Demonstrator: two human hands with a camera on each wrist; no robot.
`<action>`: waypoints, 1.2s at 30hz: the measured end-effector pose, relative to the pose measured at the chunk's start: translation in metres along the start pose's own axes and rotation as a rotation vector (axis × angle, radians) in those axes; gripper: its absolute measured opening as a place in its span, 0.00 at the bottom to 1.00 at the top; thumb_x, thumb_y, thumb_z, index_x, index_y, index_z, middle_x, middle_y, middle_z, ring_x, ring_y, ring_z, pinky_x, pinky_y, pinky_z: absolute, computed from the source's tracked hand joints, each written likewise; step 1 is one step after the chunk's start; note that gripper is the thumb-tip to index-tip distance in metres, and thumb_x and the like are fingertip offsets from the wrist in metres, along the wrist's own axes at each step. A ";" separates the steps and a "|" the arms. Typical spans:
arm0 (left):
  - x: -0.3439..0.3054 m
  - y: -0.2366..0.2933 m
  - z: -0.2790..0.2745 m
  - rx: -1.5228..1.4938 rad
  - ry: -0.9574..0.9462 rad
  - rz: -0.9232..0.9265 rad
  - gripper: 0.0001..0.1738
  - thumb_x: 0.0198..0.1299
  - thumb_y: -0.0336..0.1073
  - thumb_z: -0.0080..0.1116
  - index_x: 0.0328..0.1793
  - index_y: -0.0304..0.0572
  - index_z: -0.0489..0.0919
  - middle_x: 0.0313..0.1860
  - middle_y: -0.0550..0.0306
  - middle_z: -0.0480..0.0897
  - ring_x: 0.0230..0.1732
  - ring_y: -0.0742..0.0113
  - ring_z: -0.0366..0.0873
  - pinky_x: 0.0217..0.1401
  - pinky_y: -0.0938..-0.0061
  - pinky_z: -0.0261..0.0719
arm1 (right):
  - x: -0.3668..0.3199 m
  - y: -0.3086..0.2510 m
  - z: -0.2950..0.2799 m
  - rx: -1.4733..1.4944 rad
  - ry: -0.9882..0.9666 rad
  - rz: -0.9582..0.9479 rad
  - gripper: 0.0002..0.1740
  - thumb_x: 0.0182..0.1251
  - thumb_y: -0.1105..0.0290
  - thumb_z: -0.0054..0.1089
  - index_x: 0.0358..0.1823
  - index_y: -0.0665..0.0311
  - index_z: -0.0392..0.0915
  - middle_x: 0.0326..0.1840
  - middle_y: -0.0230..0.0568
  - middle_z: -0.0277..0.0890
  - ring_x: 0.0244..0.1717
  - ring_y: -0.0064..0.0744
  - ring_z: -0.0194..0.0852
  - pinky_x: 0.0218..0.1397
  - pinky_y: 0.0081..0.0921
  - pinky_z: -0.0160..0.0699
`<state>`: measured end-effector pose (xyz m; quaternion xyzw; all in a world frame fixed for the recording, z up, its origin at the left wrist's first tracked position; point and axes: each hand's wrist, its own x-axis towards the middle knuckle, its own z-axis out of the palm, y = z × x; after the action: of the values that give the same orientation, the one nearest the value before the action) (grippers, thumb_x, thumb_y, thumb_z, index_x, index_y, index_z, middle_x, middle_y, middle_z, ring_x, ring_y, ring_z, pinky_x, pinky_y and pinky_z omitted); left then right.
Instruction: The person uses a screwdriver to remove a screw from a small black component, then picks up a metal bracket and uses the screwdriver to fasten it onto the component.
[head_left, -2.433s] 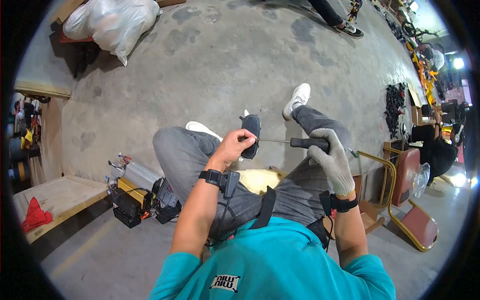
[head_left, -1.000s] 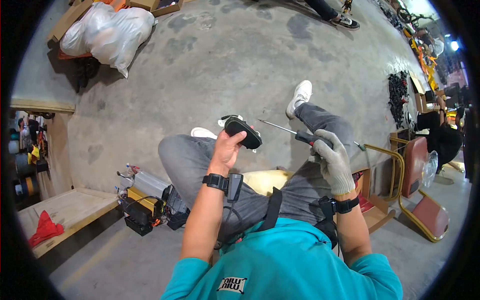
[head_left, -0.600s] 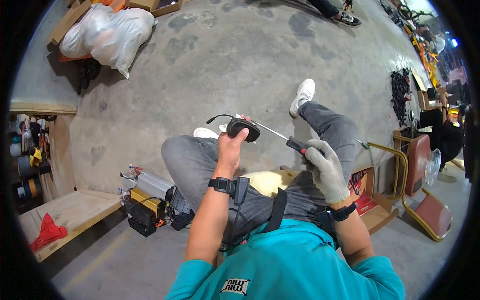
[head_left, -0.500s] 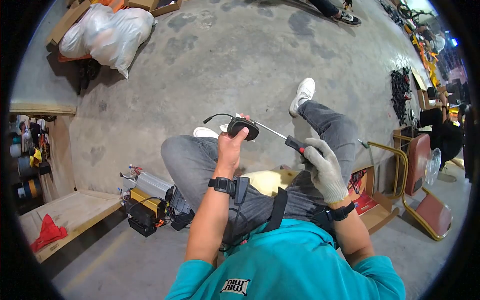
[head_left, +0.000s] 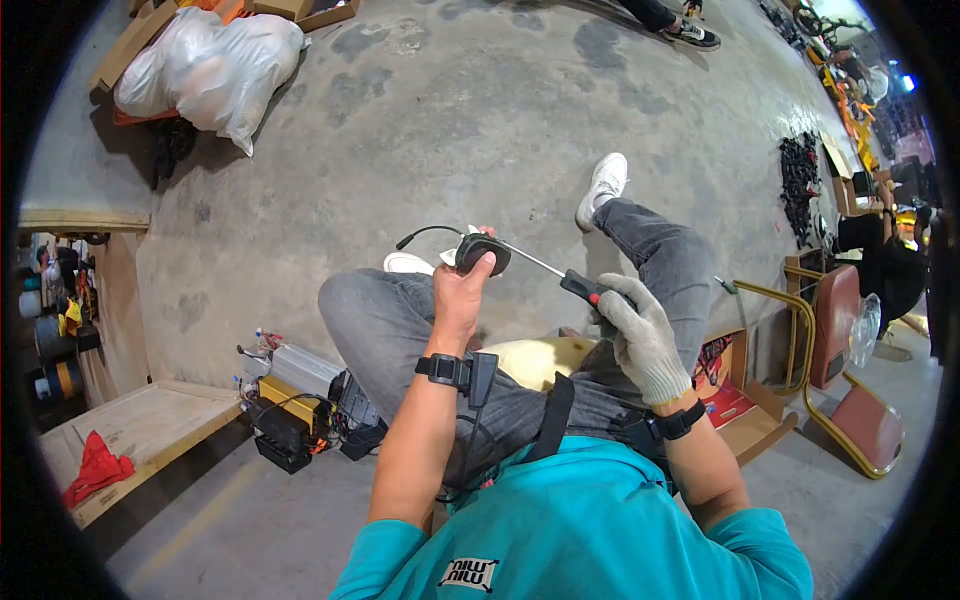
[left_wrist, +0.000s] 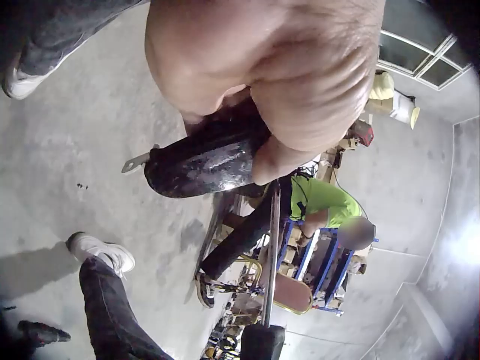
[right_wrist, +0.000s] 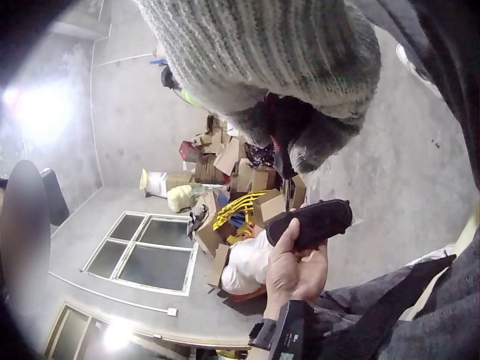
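- Head view: with the thumb on its face, our bare left hand (head_left: pixel 458 300) grips the black oval part (head_left: pixel 483 254), held up in front of our bent knee. A thin black cable (head_left: pixel 425 236) curves out from the part toward the left.
- Our gloved right hand (head_left: pixel 642 335) has its fingers curled round the handle of the screwdriver (head_left: pixel 579 287), whose shaft slants up to the part's edge; we cannot tell exactly where the tip sits.
- Between our legs lies a pale yellow pad (head_left: pixel 525 363). A red cloth (head_left: pixel 98 468) rests on a wooden board (head_left: pixel 150 425) at the left, and an open cardboard box (head_left: pixel 745 405) stands at the right, near a chair (head_left: pixel 838 325).
- Left wrist view: our fingers are clenched about the black oval part, and a small metal tab (left_wrist: pixel 136 163) pokes out past its end. The screwdriver shaft comes up from below, close to a fingertip.
- Right wrist view: the glove fills the top, closed on the dark handle. Below it, our left thumb presses the part over the open-looking palm. A white-framed window (right_wrist: pixel 142 251) shows farther off.
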<state>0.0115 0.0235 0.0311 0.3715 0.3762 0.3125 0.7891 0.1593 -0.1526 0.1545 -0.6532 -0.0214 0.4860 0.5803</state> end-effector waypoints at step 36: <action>-0.001 -0.004 -0.003 0.365 -0.160 0.071 0.29 0.66 0.20 0.55 0.75 0.25 0.69 0.72 0.50 0.76 0.71 0.68 0.73 0.74 0.77 0.67 | 0.007 -0.010 -0.009 -0.261 0.080 -0.059 0.31 0.71 0.66 0.60 0.68 0.74 0.61 0.45 0.43 0.73 0.38 0.25 0.79 0.41 0.24 0.84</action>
<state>0.0092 0.0218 0.0264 0.5448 0.3496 0.2362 0.7247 0.1742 -0.1519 0.1570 -0.7410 -0.0802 0.4354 0.5050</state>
